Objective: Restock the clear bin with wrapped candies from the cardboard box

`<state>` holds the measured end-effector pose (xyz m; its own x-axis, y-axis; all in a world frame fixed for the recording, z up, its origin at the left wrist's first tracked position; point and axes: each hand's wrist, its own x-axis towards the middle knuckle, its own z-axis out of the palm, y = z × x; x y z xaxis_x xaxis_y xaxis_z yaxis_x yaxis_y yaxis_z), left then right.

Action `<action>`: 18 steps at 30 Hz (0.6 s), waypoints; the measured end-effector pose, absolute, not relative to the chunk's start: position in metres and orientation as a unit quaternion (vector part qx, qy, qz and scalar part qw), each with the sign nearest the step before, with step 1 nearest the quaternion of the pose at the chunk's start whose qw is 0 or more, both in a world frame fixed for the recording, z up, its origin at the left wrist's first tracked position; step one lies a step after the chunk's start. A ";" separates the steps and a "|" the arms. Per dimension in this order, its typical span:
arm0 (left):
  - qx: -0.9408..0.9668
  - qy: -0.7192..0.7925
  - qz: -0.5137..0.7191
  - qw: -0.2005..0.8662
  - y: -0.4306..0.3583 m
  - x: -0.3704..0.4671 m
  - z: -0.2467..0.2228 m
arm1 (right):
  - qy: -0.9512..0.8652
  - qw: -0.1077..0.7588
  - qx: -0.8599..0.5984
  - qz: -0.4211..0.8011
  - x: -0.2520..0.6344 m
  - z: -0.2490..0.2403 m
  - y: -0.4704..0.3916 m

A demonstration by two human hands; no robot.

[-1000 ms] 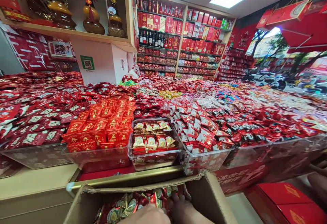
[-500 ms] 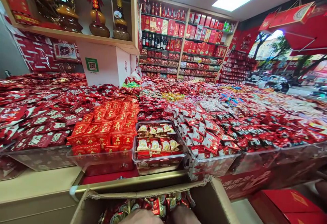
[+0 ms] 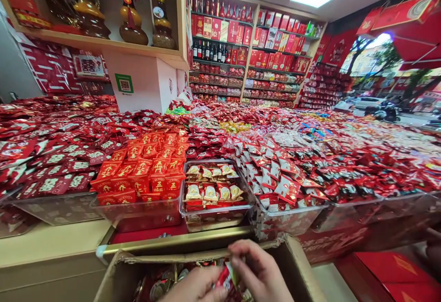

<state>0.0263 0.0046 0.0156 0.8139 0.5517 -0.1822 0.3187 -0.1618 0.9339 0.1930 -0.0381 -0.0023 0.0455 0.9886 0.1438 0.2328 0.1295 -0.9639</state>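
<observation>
Red wrapped candies (image 3: pixel 228 278) pinched between left hand (image 3: pixel 197 285) and right hand (image 3: pixel 259 272), both closed on them, above cardboard box (image 3: pixel 292 265); loose bunching could spill pieces outside box; clear tray (image 3: pixel 215 212) sits ahead.

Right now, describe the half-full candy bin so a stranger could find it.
Start at the display counter's front row of clear bins. The half-full bin sits just beyond the cardboard box, right of the orange-red packets. Only it holds gold-and-red candies lying below its rim.

Both hands, the left hand (image 3: pixel 193 286) and the right hand (image 3: pixel 260 272), were bare, without gloves, rings or visible sleeves.
</observation>
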 end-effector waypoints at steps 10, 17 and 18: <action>0.579 0.295 0.161 0.743 0.001 0.030 0.024 | -0.359 0.571 -0.507 0.536 0.187 -0.010 -0.035; 0.610 0.294 0.184 0.713 0.007 0.030 0.018 | -0.328 0.617 -0.449 0.557 0.181 -0.017 -0.039; 0.617 0.285 0.196 0.706 0.007 0.030 0.019 | -0.321 0.625 -0.429 0.568 0.179 -0.020 -0.039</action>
<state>0.0297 0.0074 0.0187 0.7604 0.6290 -0.1615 0.0758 0.1610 0.9840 0.1791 -0.0395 -0.0200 0.1493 0.9851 -0.0860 -0.4343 -0.0128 -0.9007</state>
